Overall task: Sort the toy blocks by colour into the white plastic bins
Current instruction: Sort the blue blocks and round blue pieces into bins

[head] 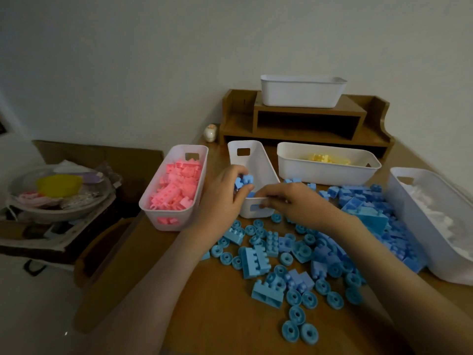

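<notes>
My left hand [225, 190] grips a few blue blocks [243, 181] over the near end of the middle white bin [258, 160]. My right hand [286, 201] pinches that bin's near rim, with a finger at its handle slot. A large spread of blue blocks and round blue wheels [302, 260] covers the table in front of the bins. Left of the middle bin stands the pink-block bin [176, 188]. Behind and to the right sits the yellow-block bin [327, 162], and the white-block bin [435, 221] lies at the far right.
An empty-looking white bin [302, 92] stands on a wooden desk shelf [307, 124] at the back. A small pale figurine [210, 133] sits by the shelf. Left of the table, a clear bowl with a yellow cup [58, 185] rests on boxes.
</notes>
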